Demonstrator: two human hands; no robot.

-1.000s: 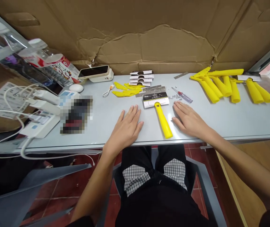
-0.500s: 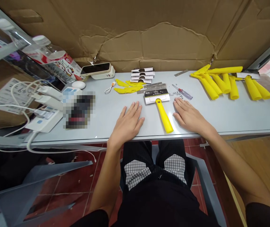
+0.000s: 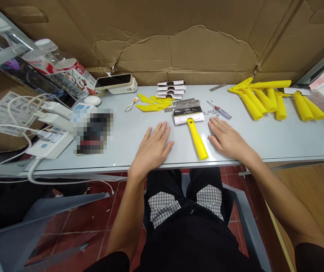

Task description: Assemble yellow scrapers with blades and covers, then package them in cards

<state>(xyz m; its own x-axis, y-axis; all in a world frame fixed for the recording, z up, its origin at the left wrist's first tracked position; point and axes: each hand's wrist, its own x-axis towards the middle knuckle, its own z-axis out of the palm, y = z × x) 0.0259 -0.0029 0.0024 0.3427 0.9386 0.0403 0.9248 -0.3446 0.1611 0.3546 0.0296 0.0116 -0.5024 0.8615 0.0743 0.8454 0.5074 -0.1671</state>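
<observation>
Palm down on the grey table, my left hand (image 3: 152, 145) lies flat and holds nothing. My right hand (image 3: 227, 138) rests flat too, fingers stretched out. Between them lies a scraper (image 3: 197, 141) with a yellow handle and a black-and-white card sleeve over its head. Behind it are several thin metal blades (image 3: 186, 104), partly under the sleeve. Small screws (image 3: 211, 113) are scattered beyond my right fingertips, beside a screwdriver (image 3: 221, 111) with a clear purplish handle. Flat yellow plastic pieces (image 3: 153, 105) lie beyond my left hand.
Folded card sleeves (image 3: 171, 90) are stacked at the back. Several yellow handles (image 3: 259, 100) are piled at the right. On the left are a power strip (image 3: 50, 141) with cables, a blurred-out dark object (image 3: 93, 134), a phone (image 3: 114, 81) and bottles (image 3: 73, 75). Cardboard (image 3: 173, 41) walls the back.
The view has shifted very slightly. Both hands and the things on the table stay where they were.
</observation>
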